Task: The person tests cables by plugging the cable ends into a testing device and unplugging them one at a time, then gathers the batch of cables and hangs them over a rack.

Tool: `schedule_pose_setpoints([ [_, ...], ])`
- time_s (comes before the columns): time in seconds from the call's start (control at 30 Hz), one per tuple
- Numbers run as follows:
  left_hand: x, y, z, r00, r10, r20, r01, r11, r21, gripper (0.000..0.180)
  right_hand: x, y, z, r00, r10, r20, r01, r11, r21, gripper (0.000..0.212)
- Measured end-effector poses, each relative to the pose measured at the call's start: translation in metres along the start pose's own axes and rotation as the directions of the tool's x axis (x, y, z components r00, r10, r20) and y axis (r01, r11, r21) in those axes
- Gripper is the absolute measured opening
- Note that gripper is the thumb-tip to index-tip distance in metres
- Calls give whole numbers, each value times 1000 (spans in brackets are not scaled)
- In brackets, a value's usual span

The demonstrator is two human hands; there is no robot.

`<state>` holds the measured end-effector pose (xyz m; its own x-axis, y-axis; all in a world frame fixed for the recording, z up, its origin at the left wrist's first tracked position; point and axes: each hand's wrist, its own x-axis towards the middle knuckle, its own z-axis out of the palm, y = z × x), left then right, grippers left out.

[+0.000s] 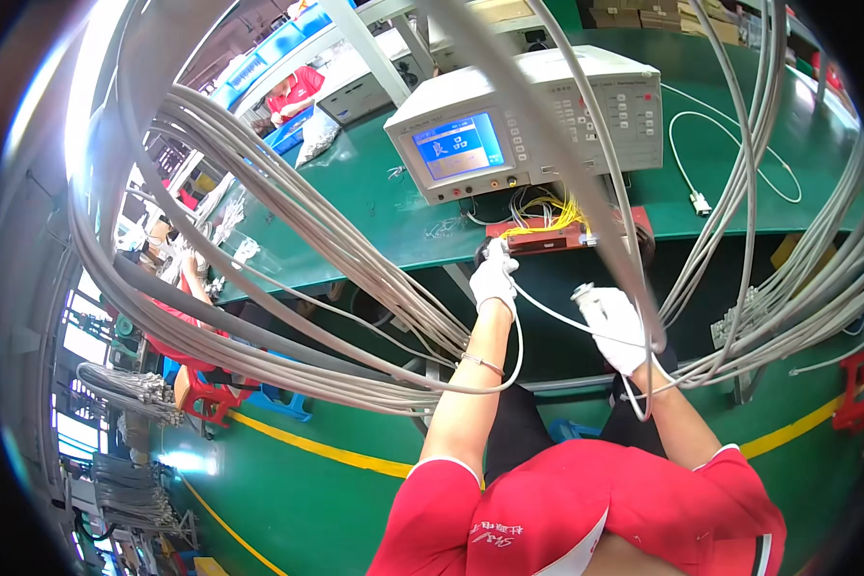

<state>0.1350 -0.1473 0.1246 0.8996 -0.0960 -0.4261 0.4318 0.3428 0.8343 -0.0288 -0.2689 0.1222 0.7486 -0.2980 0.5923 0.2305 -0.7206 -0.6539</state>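
Observation:
My left hand [494, 280], in a white glove, is closed around a cable connector [498, 248] at the left end of a reddish-brown test fixture [552, 243]. Whether that connector is plugged in or only touching, I cannot tell. To the right and nearer to me, my gloved right hand [612, 326] grips another cable connector [583, 292], held clear of the fixture. A pale grey cable [557, 319] loops between the two hands. Yellow wires [554, 217] run from the fixture toward the cable tester [533, 120], whose blue screen is lit.
Thick bundles of grey cable [355, 274] hang in arcs on the left, with more cable [797, 312] on the right. Several strands cross in front of the tester. A loose cable plug [701, 204] lies on the green bench [365, 182]. A co-worker in red [296, 91] sits beyond.

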Motion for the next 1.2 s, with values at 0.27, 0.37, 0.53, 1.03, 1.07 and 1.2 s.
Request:
schedule_pose_setpoints([
  [0.27, 9, -24, -7, 957, 289, 25, -287, 930, 231, 27, 27, 39, -14, 866, 401, -298, -325, 905, 275, 29],
  [0.37, 49, -73, -58, 905, 410, 118, -411, 765, 496, 23, 20, 52, -2, 689, 723, 52, -532, 455, 714, 27],
  [0.53, 28, -68, -59, 877, 432, 211, -462, 636, 617, 20, 6, 57, 1, 765, 641, -65, -500, 654, 567, 22],
  [1.03, 11, -7, -32, 965, -88, 247, 94, 995, -12, 9, -29, 43, -11, 735, 579, 353, -668, 528, 524, 31],
  [1.07, 12, -8, -36, 945, -119, 305, 161, 980, -118, 8, -28, 36, -10, 753, 563, 340, -643, 522, 560, 31],
  [1.2, 29, -17, -46, 701, -161, 695, 569, 714, -408, 8, -23, 44, -7, 703, 507, 499, -707, 423, 566, 37],
])
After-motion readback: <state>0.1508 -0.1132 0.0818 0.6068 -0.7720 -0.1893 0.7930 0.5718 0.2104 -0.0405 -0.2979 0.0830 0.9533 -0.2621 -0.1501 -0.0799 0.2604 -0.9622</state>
